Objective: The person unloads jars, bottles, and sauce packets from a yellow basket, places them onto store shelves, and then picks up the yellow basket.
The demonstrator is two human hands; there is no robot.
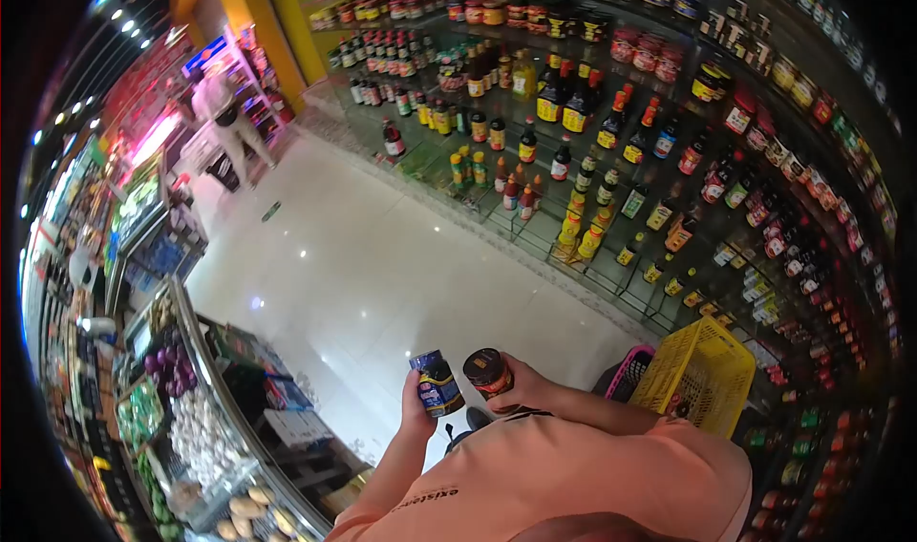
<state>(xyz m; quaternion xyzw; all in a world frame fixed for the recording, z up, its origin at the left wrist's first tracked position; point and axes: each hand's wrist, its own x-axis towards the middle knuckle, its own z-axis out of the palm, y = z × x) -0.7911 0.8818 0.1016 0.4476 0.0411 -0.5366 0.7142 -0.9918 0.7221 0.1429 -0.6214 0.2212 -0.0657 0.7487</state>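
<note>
My left hand (415, 408) is closed around a dark jar with a blue label (438, 386), tilted in front of my chest. A second jar, with a dark lid and a red and black label (488, 374), is gripped by my right hand (522, 383) just to the right of it. The two jars are close together but apart. Their contents and the print on the labels are too small to make out. Part of each hand's fingers is hidden behind its jar.
Shelves of bottled sauces (575, 112) and jars curve along the right side. A yellow basket (702, 365) and a pink basket (627, 374) stand at my right. Vegetable bins with garlic (205, 442) and eggplants (172, 365) line the left. Another person (227, 112) is far down the aisle.
</note>
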